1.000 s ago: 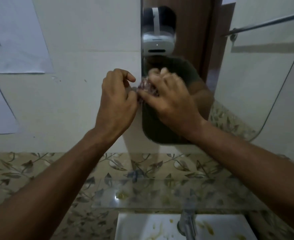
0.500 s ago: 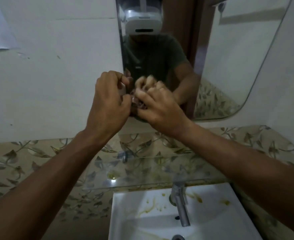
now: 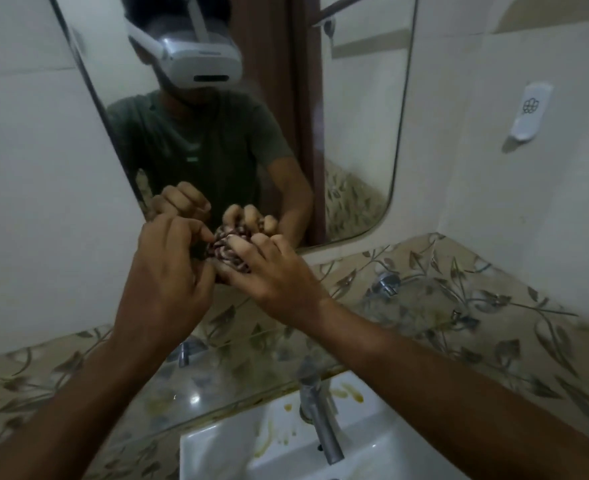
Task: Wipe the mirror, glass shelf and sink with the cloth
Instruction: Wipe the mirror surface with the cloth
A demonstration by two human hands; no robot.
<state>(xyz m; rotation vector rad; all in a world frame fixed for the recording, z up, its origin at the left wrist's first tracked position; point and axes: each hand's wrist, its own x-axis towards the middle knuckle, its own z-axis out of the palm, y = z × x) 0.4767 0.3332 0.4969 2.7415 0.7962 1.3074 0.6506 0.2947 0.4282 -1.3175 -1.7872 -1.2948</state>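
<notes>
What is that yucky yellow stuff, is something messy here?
Yes. The white sink has yellow-brown smears and drips around the tap, so it looks dirty. The glass shelf above it shows a faint yellowish smudge too. Both hands are bunching the patterned cloth by the mirror.

Glass shelf [image 3: 216,393] above white sink [image 3: 286,445]; yellowish smear on shelf, brown stains on sink.
</notes>
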